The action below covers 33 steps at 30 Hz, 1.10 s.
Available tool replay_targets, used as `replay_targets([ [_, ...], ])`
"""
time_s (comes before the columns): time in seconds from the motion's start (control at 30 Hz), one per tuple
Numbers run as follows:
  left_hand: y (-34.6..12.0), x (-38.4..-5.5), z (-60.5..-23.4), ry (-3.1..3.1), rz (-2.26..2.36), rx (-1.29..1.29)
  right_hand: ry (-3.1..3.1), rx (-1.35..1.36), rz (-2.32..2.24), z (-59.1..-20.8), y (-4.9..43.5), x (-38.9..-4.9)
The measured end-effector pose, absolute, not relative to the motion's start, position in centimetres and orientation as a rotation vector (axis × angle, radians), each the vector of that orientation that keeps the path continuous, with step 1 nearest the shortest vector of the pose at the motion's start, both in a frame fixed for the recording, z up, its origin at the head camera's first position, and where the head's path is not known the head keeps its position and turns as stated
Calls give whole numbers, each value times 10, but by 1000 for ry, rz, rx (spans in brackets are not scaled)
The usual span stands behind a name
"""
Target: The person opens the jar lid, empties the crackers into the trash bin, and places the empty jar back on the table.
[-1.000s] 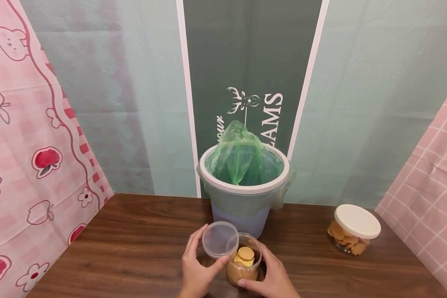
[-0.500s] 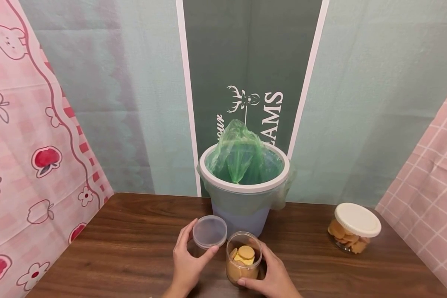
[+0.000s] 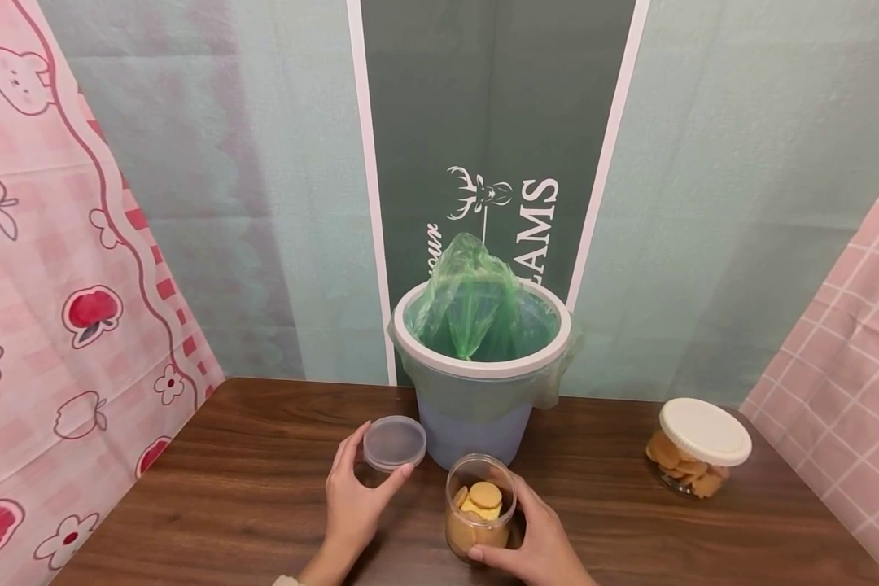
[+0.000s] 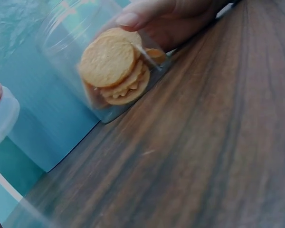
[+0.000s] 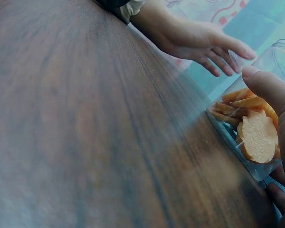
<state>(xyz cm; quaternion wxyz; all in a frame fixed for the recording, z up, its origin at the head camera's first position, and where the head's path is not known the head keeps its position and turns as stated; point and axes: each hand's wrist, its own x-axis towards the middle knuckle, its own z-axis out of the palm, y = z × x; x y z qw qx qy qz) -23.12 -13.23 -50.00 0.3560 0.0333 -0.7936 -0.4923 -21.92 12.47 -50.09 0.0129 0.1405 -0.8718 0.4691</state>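
My left hand [image 3: 357, 493] holds a round clear plastic lid [image 3: 395, 442] by its edge, between thumb and fingers, above the table left of the jar. In the left wrist view, part of the lid [image 4: 2, 116] shows at the left border. My right hand [image 3: 540, 533] grips a clear open-topped jar [image 3: 476, 533] from its right side, thumb across the front. Round biscuits [image 3: 486, 495] lie inside it, and the left wrist view shows several of these biscuits [image 4: 107, 61] stacked against the wall. The jar's base is on the wooden table [image 5: 109, 133].
Just behind the jar stands a pale bin [image 3: 476, 431] with a white rim and a green bag [image 3: 469, 301] lining it. At the right, a second jar [image 3: 684, 464] of biscuits has a white lid [image 3: 706, 431] on it. Printed cloths hang around the wooden table.
My left hand has carried the lid left and slightly back, off the jar's mouth and away from it. My right hand and the jar stay in place.
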Motion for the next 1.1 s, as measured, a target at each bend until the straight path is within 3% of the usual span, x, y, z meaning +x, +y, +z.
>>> replay_targets([
  [0.33,-137,-237,-503,-2248,-1313,212,-2705,442,1483,-501,124,-219],
  [1.1,-149,-244,-505,-2471,-1187,217,-2728,437,1465,-499,125,-219],
])
